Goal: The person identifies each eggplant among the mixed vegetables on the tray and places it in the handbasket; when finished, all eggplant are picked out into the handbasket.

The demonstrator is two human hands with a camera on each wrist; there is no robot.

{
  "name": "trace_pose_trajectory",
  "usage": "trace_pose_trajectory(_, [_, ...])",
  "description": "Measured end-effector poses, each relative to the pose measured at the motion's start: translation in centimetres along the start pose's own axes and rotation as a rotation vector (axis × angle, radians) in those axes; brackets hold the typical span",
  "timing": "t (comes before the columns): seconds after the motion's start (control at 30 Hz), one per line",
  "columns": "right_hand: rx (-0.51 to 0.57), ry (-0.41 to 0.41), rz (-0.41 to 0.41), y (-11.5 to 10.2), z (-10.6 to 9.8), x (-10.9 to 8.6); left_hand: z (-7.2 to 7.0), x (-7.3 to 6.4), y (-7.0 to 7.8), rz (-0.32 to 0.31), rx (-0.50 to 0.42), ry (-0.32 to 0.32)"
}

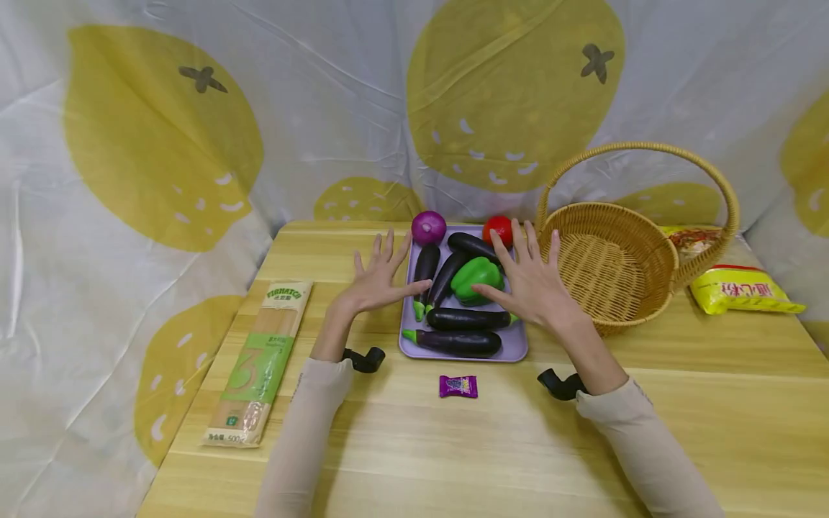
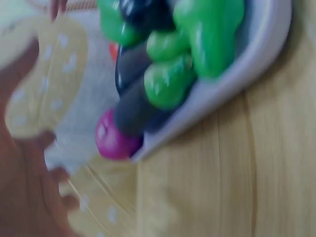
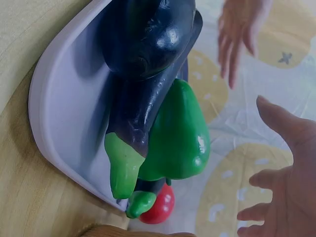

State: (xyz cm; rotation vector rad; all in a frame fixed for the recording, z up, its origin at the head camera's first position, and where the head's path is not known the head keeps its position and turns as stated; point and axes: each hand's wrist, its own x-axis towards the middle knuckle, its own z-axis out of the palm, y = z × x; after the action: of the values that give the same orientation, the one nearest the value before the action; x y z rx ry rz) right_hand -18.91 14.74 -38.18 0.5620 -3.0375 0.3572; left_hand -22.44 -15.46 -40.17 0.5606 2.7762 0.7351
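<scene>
My left hand [image 1: 376,283] is spread wide over the left edge of a lilac tray [image 1: 516,348]. Fingers apart, my right hand [image 1: 532,284] hovers above the tray's right side. Neither hand holds anything. Several dark eggplants [image 1: 458,343] lie in the tray around a green bell pepper [image 1: 478,279]. At its far left corner sits a purple onion [image 1: 429,227]; at the far right, a red tomato [image 1: 497,230] is partly covered by the right fingers. The right wrist view shows the pepper [image 3: 180,133] beside an eggplant with a green cap [image 3: 123,165].
A purple-wrapped candy [image 1: 458,386] lies in front of the tray. To the left is a pack of noodles [image 1: 262,363]. A wicker basket [image 1: 609,277] with a tall handle stands right of the tray, close to the right hand. Behind it lies a yellow food bag [image 1: 741,289].
</scene>
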Motion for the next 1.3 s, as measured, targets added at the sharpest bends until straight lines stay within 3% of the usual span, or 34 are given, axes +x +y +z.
trace_pose_trajectory(0.13, [0.023,-0.009,-0.007,0.1,-0.1,-0.2,-0.4,0.5,-2.4,0.05,-0.086,-0.126])
trace_pose_trajectory(0.33, [0.06,-0.028,-0.032,0.2,-0.2,-0.8,-0.5,1.1,-4.5,0.024,-0.091,-0.212])
trace_pose_trajectory(0.6, [0.138,-0.034,-0.154,0.6,-0.1,-1.7,0.0,1.6,-4.7,-0.016,-0.033,-0.253])
trace_pose_trajectory(0.87, [0.351,0.03,-0.342,0.2,0.7,-2.9,0.4,2.0,-5.3,-0.074,-0.025,-0.306])
trace_pose_trajectory(1.0, [0.405,0.024,-0.41,-0.2,1.4,-3.2,0.5,2.1,-5.5,-0.084,-0.007,-0.319])
trace_pose_trajectory(1.17, [0.432,-0.051,-0.422,-0.5,2.7,-3.1,0.5,2.4,-5.4,-0.083,0.01,-0.333])
trace_pose_trajectory(1.3, [0.419,-0.062,-0.416,-0.6,3.5,-3.0,0.5,2.5,-5.3,-0.096,0.021,-0.35])
